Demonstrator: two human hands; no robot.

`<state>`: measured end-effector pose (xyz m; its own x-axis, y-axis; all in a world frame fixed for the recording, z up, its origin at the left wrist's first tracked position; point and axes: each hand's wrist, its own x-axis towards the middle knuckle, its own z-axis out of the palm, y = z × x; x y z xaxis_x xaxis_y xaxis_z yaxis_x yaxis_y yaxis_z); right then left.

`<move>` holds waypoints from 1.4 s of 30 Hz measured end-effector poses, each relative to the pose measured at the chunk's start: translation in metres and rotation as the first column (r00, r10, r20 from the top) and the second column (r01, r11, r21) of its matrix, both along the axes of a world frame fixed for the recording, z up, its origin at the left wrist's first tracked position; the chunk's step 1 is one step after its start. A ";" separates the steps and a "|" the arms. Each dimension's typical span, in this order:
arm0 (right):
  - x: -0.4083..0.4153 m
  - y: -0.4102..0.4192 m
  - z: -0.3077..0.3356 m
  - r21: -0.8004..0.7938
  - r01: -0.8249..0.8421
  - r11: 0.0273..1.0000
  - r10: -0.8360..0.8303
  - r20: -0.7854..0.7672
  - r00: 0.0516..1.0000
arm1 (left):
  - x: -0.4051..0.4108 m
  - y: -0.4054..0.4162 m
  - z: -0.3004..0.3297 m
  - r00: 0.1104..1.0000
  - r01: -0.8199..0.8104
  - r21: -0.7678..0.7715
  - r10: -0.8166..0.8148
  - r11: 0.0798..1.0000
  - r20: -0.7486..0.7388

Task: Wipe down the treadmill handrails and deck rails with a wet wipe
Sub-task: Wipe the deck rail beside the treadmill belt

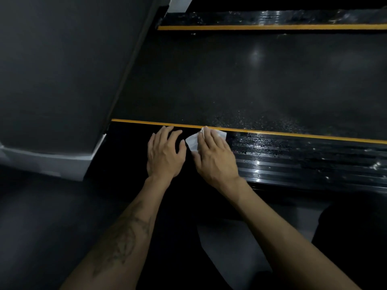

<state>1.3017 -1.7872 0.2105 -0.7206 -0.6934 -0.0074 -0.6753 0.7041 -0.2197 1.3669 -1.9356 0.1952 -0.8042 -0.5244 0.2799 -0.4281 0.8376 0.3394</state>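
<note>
the left hand (164,152) lies flat on the near side rail (303,162), fingers straight and slightly spread, holding nothing, its fingertips almost at the yellow stripe (293,133). just to its right, the right hand (213,155) presses a white wipe (193,141) onto the same rail with straight fingers; the wipe shows under and on both sides of those fingers. right of the fingers the ribbed rail glistens wet. beyond the fingertips lies the dark belt (240,80), then the far rail (272,18).
</note>
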 end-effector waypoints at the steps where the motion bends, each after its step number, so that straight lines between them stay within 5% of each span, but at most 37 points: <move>1: -0.005 0.002 0.001 0.000 -0.023 1.000 0.023 -0.009 1.000 | 0.000 0.000 0.001 1.000 0.006 -0.001 -0.006 1.000 0.001; 7: 0.018 0.009 -0.001 0.012 0.134 0.991 -0.134 0.002 0.991 | 0.000 0.001 0.002 1.000 -0.007 0.003 0.007 1.000 0.014; 12: 0.009 0.003 0.003 -0.012 -0.047 0.999 0.047 -0.015 0.999 | 0.001 0.002 0.003 1.000 -0.004 0.004 0.004 1.000 0.006; 18: 0.022 0.015 -0.002 -0.015 0.096 0.995 -0.096 -0.009 0.995 | 0.001 0.002 0.004 1.000 -0.013 0.009 0.013 1.000 0.006; 23: 0.011 0.012 0.001 -0.017 -0.023 1.000 0.023 -0.003 1.000 | 0.002 0.003 0.003 1.000 -0.006 0.002 0.006 1.000 0.003; 29: 0.029 0.018 -0.004 -0.037 0.124 0.992 -0.124 0.017 0.992 | 0.002 0.003 0.004 1.000 -0.016 0.011 0.016 1.000 -0.001; 35: 0.007 0.015 0.001 -0.012 -0.003 1.000 0.003 -0.012 1.000 | 0.003 0.004 0.007 1.000 -0.007 0.007 0.007 1.000 0.003; 42: 0.038 0.019 -0.006 -0.037 0.056 0.998 -0.056 0.007 0.998 | 0.003 0.004 0.005 1.000 -0.008 0.007 0.008 1.000 0.000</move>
